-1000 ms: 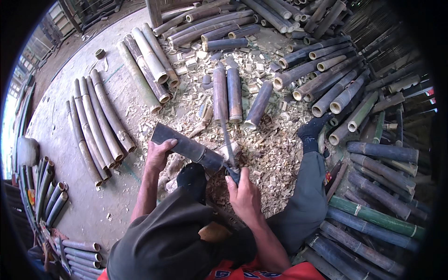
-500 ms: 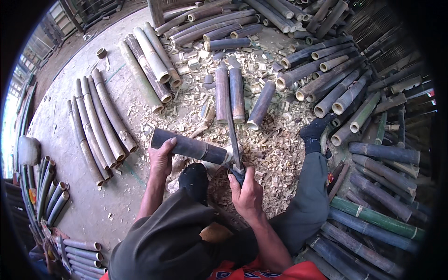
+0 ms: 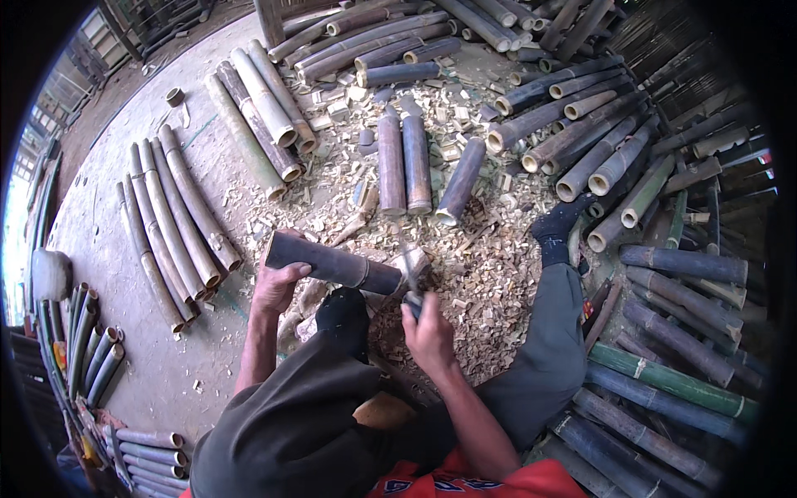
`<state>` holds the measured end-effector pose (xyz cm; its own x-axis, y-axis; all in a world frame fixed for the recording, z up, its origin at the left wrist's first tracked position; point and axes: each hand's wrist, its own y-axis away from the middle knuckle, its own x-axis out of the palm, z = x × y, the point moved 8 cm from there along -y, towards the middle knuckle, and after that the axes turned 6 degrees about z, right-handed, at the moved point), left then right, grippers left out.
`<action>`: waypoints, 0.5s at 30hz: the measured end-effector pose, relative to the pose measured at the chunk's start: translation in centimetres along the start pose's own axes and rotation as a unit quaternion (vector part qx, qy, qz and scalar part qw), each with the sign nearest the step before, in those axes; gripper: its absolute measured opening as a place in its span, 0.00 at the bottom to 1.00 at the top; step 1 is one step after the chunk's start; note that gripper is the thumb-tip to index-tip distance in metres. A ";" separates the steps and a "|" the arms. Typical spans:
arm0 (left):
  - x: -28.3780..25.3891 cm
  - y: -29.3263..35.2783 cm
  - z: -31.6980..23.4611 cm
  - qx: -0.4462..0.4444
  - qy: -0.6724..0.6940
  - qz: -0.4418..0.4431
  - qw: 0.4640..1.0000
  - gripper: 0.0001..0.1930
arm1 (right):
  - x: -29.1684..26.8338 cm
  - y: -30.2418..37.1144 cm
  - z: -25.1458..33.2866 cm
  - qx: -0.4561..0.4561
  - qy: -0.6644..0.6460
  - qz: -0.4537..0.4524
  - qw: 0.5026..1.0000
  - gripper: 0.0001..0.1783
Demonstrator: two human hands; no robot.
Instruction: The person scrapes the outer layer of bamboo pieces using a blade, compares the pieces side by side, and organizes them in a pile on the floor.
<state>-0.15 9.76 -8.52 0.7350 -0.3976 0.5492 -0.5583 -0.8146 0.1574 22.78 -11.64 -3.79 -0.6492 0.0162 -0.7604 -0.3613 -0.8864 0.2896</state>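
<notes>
My left hand [image 3: 278,286] is closed around the far-left part of a short, dark bamboo tube [image 3: 340,264]. The tube slants slightly down to the right, its right end by a pale wooden block [image 3: 419,262]. In my right hand [image 3: 432,334], closed at that end, is the handle of a machete [image 3: 412,304]. Its blade is smeared by motion and points away from me; whether it touches the tube cannot be told. Beyond lie two dark bamboo tubes [image 3: 391,166] side by side, and another bamboo tube [image 3: 462,183] lies apart on the right.
Wood chips [image 3: 490,290] cover the ground between my legs. Long bamboo poles [image 3: 193,203] lie on the concrete floor [image 3: 158,365] at left. Stacked bamboo [image 3: 581,133] fills the back and right side. My left foot [image 3: 342,319] sits just below the held tube.
The machete has swung from a clear, long outline across the chips to a blurred, foreshortened one near the tube's end. My left hand and the bamboo tube have barely moved.
</notes>
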 end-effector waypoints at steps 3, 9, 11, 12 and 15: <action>0.3 -0.6 0.1 0.011 0.033 -0.027 0.999 0.33 | 0.9 -0.7 -2.0 0.103 0.060 0.069 0.990 0.20; -0.6 0.8 1.9 0.023 0.042 -0.207 0.977 0.22 | -1.5 1.4 -0.2 -0.046 -0.091 -0.077 0.992 0.17; -0.1 0.5 1.5 0.041 0.041 -0.174 0.983 0.23 | -2.1 1.6 0.9 -0.123 -0.125 -0.134 0.975 0.16; 0.2 0.4 1.2 0.049 0.039 -0.149 0.987 0.24 | -1.0 0.6 0.3 -0.075 -0.120 -0.078 0.987 0.16; 1.4 -0.3 0.4 0.064 0.042 -0.060 0.995 0.28 | 1.0 -0.7 -2.6 0.115 0.021 0.049 0.992 0.19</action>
<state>1.18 9.30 -8.15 0.7556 -0.2611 0.6007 -0.4102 -0.9037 0.1231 24.13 -12.24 -6.25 -0.6615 -0.0890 -0.7446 -0.4436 -0.7542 0.4842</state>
